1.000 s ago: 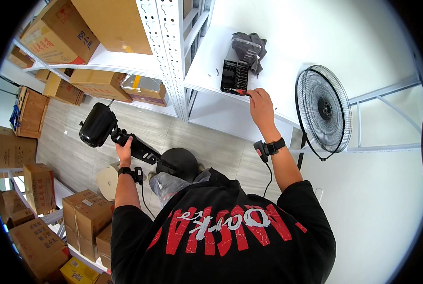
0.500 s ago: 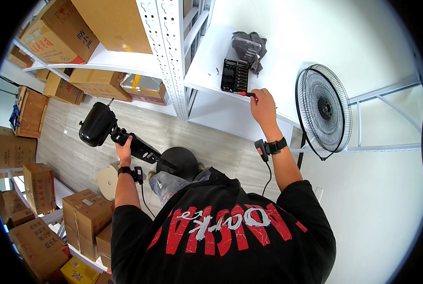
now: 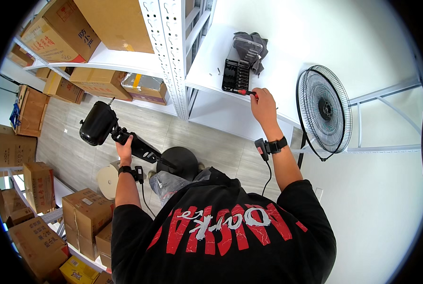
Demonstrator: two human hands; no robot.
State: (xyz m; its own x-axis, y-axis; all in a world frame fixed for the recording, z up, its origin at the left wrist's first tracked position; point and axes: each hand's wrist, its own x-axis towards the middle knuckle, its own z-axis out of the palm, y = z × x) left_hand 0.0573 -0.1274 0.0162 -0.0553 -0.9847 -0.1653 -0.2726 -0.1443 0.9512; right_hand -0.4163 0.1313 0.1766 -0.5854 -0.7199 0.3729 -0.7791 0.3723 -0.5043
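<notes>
My left hand (image 3: 124, 150) is closed round the black neck of a standing fan, just below its motor housing (image 3: 98, 124). The fan's round base (image 3: 179, 160) rests on the floor by my feet. Over the white shelf's front edge, my right hand (image 3: 264, 108) grips a red-and-black screwdriver (image 3: 244, 92), its far end at the near edge of an opened black bit case (image 3: 230, 75). Small bits stand in a row inside the case. Behind it, a dark grey cloth (image 3: 257, 51) lies bunched against the clear lid.
A fan grille (image 3: 324, 109) leans by the wall at the right. A white perforated post (image 3: 166, 52) rises left of the shelf (image 3: 203, 71). Cardboard boxes (image 3: 98, 84) fill the racks at left, and a cream round object (image 3: 108, 182) sits on the floor.
The screwdriver has turned slightly in my right fingers, and more of its red part shows. My left hand and the fan stand stay where they were.
</notes>
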